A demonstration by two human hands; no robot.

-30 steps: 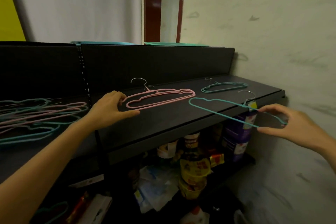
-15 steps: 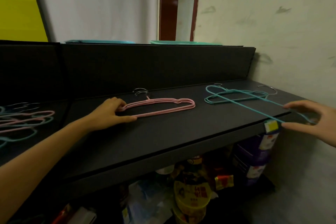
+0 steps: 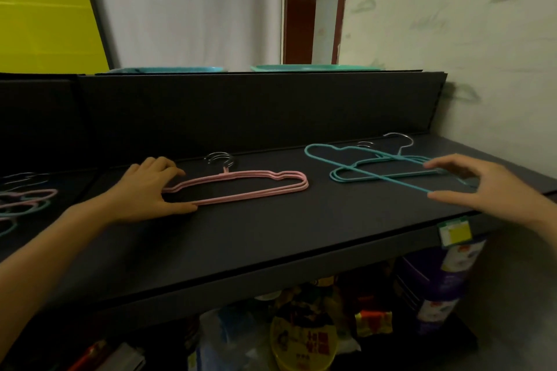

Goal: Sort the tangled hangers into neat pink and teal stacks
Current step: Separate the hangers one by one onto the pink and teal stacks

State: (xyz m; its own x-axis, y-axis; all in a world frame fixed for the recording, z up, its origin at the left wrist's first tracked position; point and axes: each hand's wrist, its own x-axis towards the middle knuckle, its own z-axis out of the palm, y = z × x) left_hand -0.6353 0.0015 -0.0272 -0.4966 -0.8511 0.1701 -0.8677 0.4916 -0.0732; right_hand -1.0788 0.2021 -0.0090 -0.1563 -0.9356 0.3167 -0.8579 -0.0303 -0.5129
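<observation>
A neat stack of pink hangers lies mid-shelf, hooks toward the back panel. My left hand grips its left end, fingers on the upper bar and thumb along the lower one. To the right lies a small teal stack. One more teal hanger lies askew across that stack, its hook toward the back. My right hand pinches its right end between fingers and thumb. A tangled pink and teal pile sits at the far left.
The black shelf has a tall back panel and a yellow price tag on its front edge. Bottles and packets crowd the shelf below. Teal trays rest on top. A pale wall closes off the right side.
My right hand has carried the teal hanger from beyond the shelf's front edge onto the teal stack. My left hand has stayed on the pink stack's end. The camera has moved closer.
</observation>
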